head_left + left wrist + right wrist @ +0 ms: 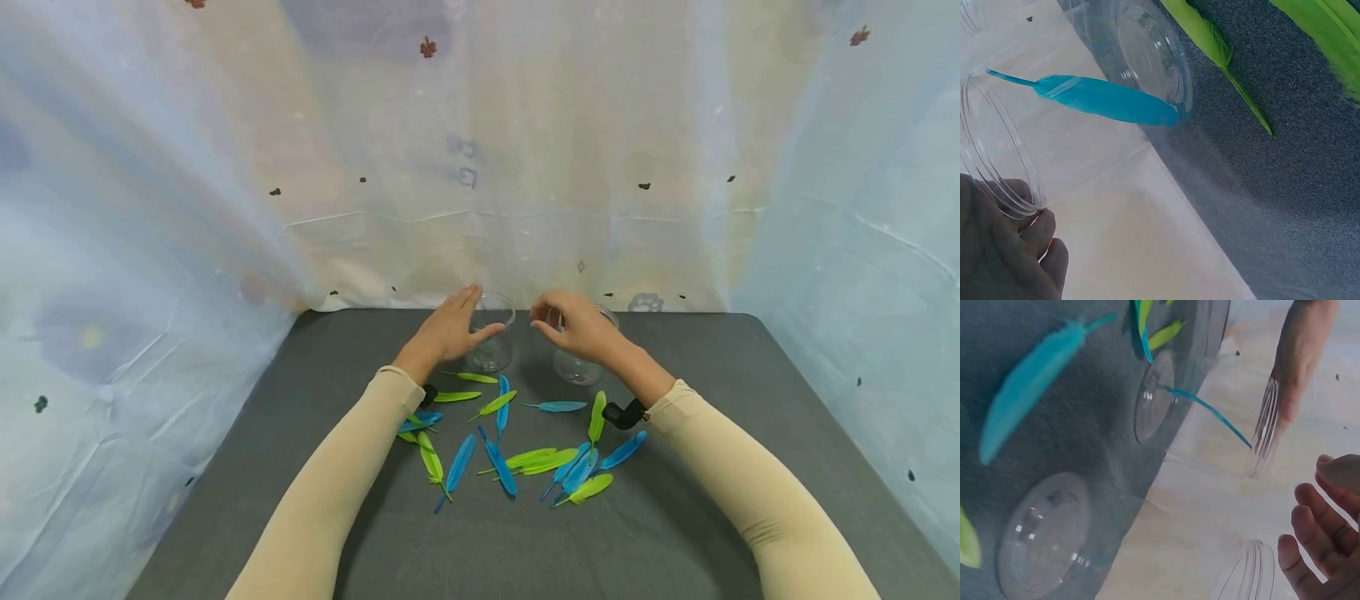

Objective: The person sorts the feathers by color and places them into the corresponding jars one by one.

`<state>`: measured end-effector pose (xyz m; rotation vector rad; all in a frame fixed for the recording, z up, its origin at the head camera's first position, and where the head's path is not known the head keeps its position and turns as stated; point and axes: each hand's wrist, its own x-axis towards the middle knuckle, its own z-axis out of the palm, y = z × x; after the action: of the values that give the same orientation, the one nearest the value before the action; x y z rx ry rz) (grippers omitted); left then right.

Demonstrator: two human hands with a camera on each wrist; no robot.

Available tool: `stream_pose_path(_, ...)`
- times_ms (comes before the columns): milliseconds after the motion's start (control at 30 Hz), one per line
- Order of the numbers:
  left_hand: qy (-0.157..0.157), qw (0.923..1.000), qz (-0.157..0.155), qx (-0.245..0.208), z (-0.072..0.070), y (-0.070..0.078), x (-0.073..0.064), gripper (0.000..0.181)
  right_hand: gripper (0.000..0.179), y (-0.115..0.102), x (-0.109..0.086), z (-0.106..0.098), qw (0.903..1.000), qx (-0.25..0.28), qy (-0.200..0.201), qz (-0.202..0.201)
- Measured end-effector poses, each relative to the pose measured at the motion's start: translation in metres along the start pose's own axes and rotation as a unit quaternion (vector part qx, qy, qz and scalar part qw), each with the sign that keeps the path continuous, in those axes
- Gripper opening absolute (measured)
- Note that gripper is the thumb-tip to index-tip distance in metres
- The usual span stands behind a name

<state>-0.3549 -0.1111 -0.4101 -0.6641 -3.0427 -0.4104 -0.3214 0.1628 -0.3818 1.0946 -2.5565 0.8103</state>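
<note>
My left hand (pixel 447 329) holds a clear jar (pixel 491 360) near its rim, with the fingers at the side and the thumb across the front. Inside that jar a blue feather (pixel 1104 100) leans from the base toward the mouth. Over a second clear jar (pixel 577 371) is my right hand (pixel 576 327), its fingers loosely bent and nothing between them. In the right wrist view the fingertips (pixel 1288 544) are beside this jar's rim. Several green feathers (pixel 551 461) and blue feathers (pixel 461 462) lie scattered in front of the jars.
A dark grey cloth (pixel 480 550) covers the table. Behind it hangs a pale patterned curtain (pixel 540 242), close to the table's back edge. Curtains also stand along both sides. Both forearms reach over the table beside the feathers.
</note>
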Motion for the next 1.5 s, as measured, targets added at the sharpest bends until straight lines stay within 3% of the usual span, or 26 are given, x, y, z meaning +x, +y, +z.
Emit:
stream_pose_path(200, 0.002, 1.0000, 0.003, 0.006, 0.000, 0.000, 0.000, 0.103, 0.007, -0.004, -0.018, 0.007, 0.9994, 0.024, -0.024, 0.006)
stream_pose_path(533, 0.013, 0.9999, 0.005, 0.004, 0.006, 0.000, -0.002, 0.101, 0.009, -0.015, -0.039, 0.022, 0.9979, 0.015, -0.063, -0.007)
stream_pose_path(933, 0.006, 1.0000, -0.002, -0.005, 0.007, -0.001, -0.002, 0.101, 0.008, -0.011, -0.048, 0.048, 0.9808, 0.055, -0.181, 0.046)
stream_pose_path(1500, 0.003, 0.9999, -0.003, -0.012, 0.006, 0.000, -0.004, 0.101, 0.014, -0.008, -0.046, 0.068, 0.9676, 0.053, -0.234, 0.079)
